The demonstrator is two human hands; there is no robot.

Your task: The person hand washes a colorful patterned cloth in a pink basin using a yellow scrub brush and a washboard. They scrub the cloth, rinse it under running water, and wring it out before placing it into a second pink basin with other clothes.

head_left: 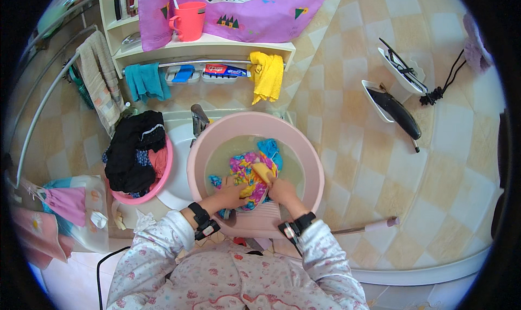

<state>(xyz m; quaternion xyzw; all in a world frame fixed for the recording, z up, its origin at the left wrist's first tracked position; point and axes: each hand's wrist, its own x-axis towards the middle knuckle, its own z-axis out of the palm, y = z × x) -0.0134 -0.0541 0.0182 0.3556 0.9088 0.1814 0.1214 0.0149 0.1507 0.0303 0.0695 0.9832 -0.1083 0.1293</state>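
A pink basin of cloudy water stands in front of me, with a ribbed washboard slope on its near side. Bunched on it is a wet multicoloured garment in pink, yellow and blue, partly under water. My left hand is closed on the near left part of this garment. In my right hand is a yellowish bar of soap, held against the fabric. A bright blue bunch of cloth lies at the garment's far side; whether it is the same piece I cannot tell.
Left of the basin, a smaller pink tub holds dark and coral clothes over the white sink. A tap rises behind. Beyond are a towel rail and a shelf with a coral mug. Wall holders carry a black hair clipper.
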